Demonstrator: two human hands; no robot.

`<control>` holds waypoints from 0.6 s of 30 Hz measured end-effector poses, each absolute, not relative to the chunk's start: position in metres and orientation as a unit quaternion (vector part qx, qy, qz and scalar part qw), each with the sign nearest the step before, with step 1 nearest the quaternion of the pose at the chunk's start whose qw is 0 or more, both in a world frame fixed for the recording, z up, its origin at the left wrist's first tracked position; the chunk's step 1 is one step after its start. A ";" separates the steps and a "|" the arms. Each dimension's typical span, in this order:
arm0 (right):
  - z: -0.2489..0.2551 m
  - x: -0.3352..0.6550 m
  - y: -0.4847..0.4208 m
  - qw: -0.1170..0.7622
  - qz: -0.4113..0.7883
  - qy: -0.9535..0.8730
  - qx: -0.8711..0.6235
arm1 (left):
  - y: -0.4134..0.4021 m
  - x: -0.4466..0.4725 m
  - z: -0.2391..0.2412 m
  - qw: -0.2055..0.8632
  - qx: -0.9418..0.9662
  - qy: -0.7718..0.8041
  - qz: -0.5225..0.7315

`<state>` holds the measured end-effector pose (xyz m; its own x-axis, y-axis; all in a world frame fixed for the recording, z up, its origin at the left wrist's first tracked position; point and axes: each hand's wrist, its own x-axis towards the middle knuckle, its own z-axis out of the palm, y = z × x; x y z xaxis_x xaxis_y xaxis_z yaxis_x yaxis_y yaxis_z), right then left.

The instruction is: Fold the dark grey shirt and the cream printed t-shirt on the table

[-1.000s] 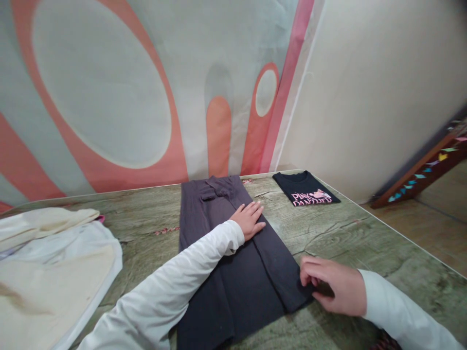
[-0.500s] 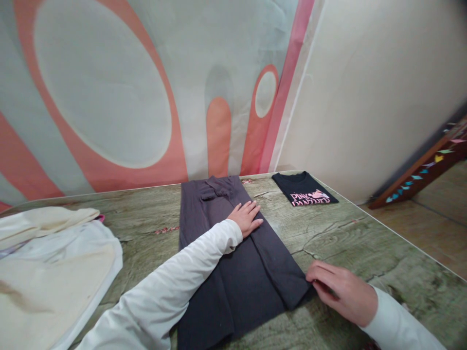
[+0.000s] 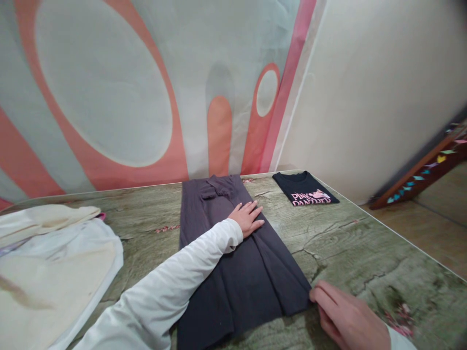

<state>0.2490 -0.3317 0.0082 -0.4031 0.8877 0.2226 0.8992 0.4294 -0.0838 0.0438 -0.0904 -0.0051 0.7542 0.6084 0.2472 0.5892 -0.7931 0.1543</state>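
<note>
A dark grey shirt point(image 3: 251, 282) lies lengthwise in front of me, its sides folded inward over the middle. Some cloth is bunched up near its far end. My left hand point(image 3: 246, 218) rests flat on the right-hand fold, fingers spread, with the white-sleeved forearm crossing the cloth. At the near right corner, my right hand point(image 3: 346, 313) pinches the shirt's edge between thumb and fingers.
A folded black T-shirt point(image 3: 299, 183) with pink lettering sits at the far right of the wood-patterned table point(image 3: 350, 243). Cream and white cloth items point(image 3: 65, 272) are heaped on the left. A patterned wall covering point(image 3: 197, 73) rises behind the table.
My right hand has moved slightly down and to the right, and the shirt's near right corner has shifted a little with it. The left hand has stayed in place.
</note>
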 end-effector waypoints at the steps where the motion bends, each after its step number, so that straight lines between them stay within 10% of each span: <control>1: 0.009 0.248 -0.331 0.123 -0.018 -0.840 -0.528 | -0.089 0.043 -0.004 0.034 0.938 0.316 0.140; 18: 0.057 0.186 -0.271 0.047 0.144 -0.769 -0.620 | -0.067 -0.006 0.016 -0.001 0.955 0.260 0.141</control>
<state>0.1859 -0.2711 0.0574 -0.2255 0.9684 -0.1064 0.9412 0.1884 -0.2805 -0.0062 -0.0672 0.0162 0.8253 0.4958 0.2702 0.4965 -0.8651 0.0709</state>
